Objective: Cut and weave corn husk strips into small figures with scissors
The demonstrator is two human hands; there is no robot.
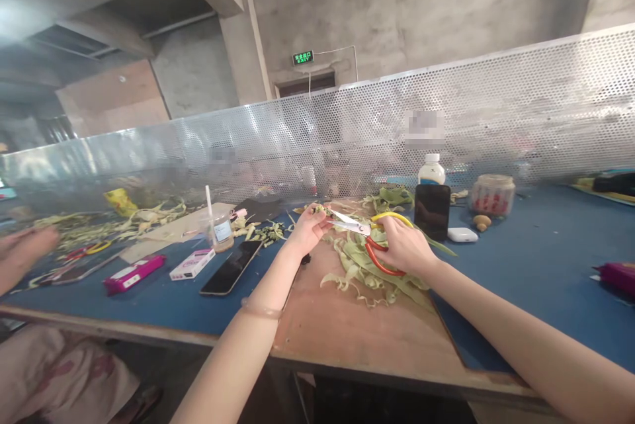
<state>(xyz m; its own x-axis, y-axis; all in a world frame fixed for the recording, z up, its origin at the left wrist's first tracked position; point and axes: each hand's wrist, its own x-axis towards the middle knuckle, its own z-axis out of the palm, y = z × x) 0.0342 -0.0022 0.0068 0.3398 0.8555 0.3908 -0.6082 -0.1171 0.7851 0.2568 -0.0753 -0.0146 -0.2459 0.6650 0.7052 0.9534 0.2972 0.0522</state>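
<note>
One pair of red-and-yellow-handled steel scissors (366,229) points toward ten o'clock, clamped in your right hand (404,245); your left hand (308,233) pinches a small yellow-green plant piece (318,210).

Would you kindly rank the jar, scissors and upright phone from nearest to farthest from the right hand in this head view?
1. Scissors: held in the right hand.
2. Upright phone: just beyond, to the right.
3. Jar: farther right, past the phone.
</note>
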